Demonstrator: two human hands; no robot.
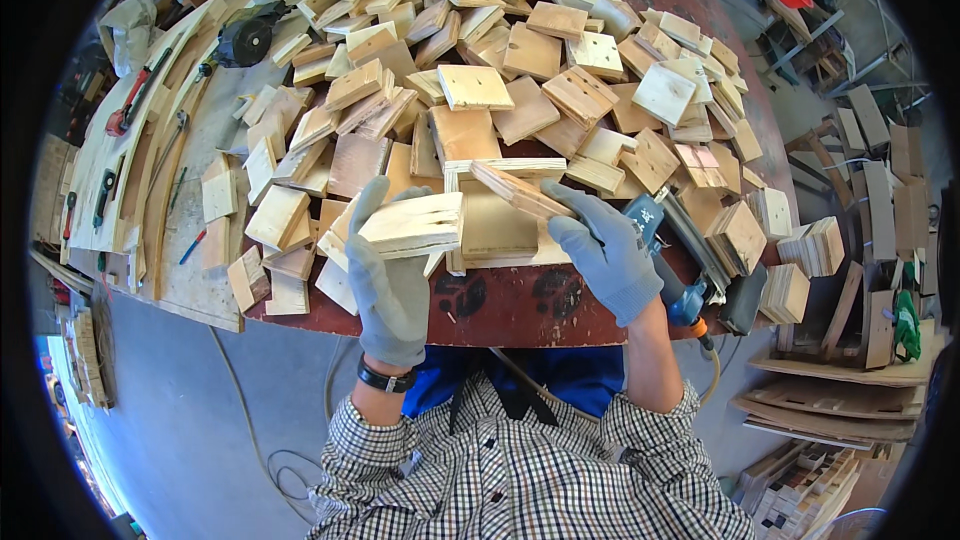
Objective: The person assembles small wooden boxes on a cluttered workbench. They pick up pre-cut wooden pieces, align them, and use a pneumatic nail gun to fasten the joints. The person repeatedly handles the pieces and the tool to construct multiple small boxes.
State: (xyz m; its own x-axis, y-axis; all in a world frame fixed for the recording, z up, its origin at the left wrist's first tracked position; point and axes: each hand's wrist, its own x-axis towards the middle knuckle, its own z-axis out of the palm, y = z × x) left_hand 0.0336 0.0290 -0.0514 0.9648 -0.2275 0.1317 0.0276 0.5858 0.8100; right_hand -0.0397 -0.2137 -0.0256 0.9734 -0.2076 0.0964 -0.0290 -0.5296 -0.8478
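Both my hands wear grey work gloves. In my left hand (392,285) is a thick plywood block (415,224), held between thumb and fingers with its layered edge toward me. My right hand (607,252) pinches the end of a second wooden block (520,189), tilted with its far end up to the left. Between my hands a shallow plywood box frame (490,252) lies on the table near its front edge. To the right of my right hand rests a blue and black pneumatic nail gun (690,245), its hose fitting hanging over the edge.
A big heap of loose wooden blocks (475,87) covers the dark red table (500,315). Stacked blocks (812,246) stand at the right edge. Long boards (150,180) with hand tools and a black power tool (245,37) lie at left. Wood sheets (840,405) sit at lower right.
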